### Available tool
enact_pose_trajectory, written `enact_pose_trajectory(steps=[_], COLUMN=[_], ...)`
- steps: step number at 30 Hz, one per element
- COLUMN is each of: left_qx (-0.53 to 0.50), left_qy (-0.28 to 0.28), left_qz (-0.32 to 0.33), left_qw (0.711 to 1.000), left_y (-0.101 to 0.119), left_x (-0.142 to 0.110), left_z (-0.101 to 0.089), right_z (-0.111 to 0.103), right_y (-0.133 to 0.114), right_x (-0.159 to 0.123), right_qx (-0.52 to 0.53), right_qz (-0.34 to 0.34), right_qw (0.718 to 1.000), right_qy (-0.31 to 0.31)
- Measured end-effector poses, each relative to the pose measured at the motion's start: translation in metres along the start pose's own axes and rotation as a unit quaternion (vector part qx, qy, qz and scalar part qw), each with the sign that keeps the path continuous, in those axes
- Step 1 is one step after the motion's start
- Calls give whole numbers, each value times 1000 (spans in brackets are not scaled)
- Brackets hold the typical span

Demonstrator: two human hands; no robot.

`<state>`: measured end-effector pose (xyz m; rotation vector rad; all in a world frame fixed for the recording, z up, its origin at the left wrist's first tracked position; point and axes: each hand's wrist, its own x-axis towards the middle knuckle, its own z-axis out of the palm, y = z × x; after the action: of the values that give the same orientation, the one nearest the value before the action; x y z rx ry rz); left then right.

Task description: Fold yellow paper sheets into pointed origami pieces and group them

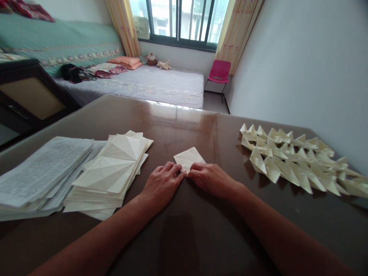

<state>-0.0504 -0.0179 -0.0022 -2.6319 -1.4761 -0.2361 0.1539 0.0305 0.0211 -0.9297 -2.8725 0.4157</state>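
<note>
A small folded square of cream paper [190, 155] lies on the brown table, one corner pointing away from me. My left hand [164, 180] presses on its near left edge with the fingers curled together. On the near right edge, my right hand [212, 177] pinches the paper between thumb and fingers. The fingertips of both hands almost meet at the near corner, which they partly hide. To the left is a stack of creased cream paper sheets [107, 168]. Over on the right stand rows of folded pointed paper pieces [290, 157].
A pile of printed pages [46, 168] lies at the far left of the glossy table [184, 237]. Beyond the table are a bed [172, 86], a pink chair [219, 72] and a window. A dark cabinet [31, 96] stands at the left, a white wall at the right.
</note>
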Motion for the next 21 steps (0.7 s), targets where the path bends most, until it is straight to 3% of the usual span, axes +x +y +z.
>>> enact_pose_trajectory(steps=[4,9,12,15,21], left_qx=[5,7,-3,-20,-54], left_qy=[-4,-2,8,25,52], left_qz=[1,2,3,3,15], left_qw=[1000,1000,1000,999,997], left_y=[0,-1,-1,-2,-3], left_x=[0,0,0,0,2], left_z=[0,0,1,3,9], right_z=[0,-5,-11,-12,-1], right_y=[17,30,25,12,-13], right_x=[-2,-6,-8,-7,1], right_qx=[111,190,104,-26,-174], right_qz=[-11,68,97,82,87], right_qw=[994,979,989,996,981], right_qy=[10,-31,-32,-2,9])
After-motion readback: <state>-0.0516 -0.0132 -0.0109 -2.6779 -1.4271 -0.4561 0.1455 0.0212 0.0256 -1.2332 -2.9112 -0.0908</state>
